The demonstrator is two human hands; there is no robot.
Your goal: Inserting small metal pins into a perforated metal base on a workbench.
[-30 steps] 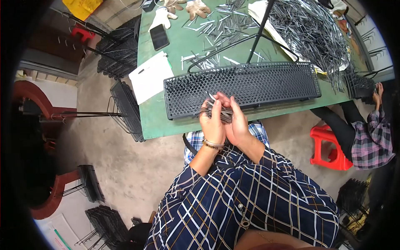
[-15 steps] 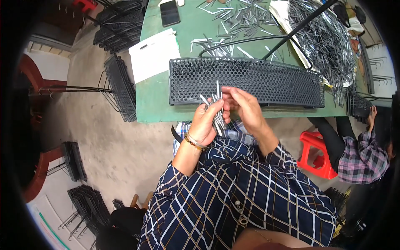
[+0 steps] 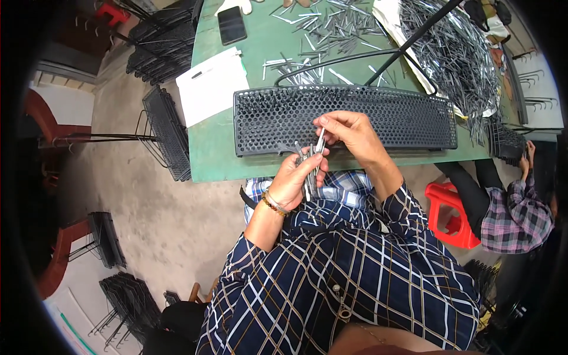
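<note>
A bunch of thin silvery metal pins (image 3: 309, 173) sits in my left hand (image 3: 291, 182), the fingers closed around it and the pins pointing several ways. My right hand (image 3: 355, 138) pinches the upper end of one pin (image 3: 321, 141), whose lower end is at the bunch. Just beyond my hands lies a black perforated metal rack (image 3: 266, 121) with rows of round holes. Short dark pieces stand in the holes along its far side. A bent black rod frame (image 3: 408, 44) rises from the rack.
Loose pins (image 3: 343, 26) lie scattered on the green table (image 3: 213, 151). A heaped sack of pins (image 3: 449, 59) stands at the right. White paper (image 3: 207, 89) and a phone (image 3: 231, 26) lie left. A red stool (image 3: 449, 216) and a seated co-worker (image 3: 515, 222) are at the right.
My right hand has closed its thumb and fingers on one pin above the bunch. My left hand still holds the bunch. The view has shifted slightly.
</note>
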